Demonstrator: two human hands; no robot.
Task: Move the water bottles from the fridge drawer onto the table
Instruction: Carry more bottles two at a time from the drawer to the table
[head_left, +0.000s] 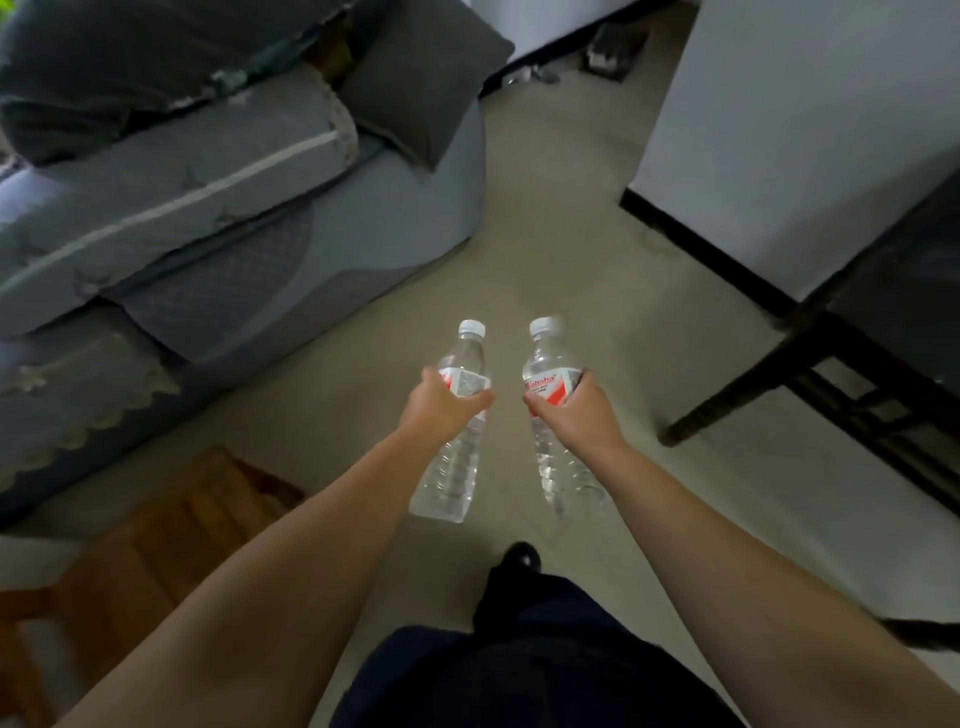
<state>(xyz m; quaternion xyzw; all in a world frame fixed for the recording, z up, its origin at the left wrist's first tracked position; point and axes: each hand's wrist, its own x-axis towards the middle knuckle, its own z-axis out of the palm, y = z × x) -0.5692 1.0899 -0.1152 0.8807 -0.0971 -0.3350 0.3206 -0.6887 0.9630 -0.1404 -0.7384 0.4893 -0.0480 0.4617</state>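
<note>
Fingers: both sets curled tight round bottle labels, mid-body.
Item 1: left water bottle (457, 415), clear plastic, white cap, full; gripped by left hand (441, 405), held over floor (545, 260), cap pointing fwd.
Item 2: right water bottle (556, 410), same type; gripped by right hand (576, 410), just beside item 1, not touching.
Handling (est.): moderately heavy w/ water, thin walls dent under squeeze, maybe slick if chilled; label band = best hold.
Surroundings: grey sofa (208, 208) left, dark table (857, 364) right. Fridge drawer not in view.
</note>
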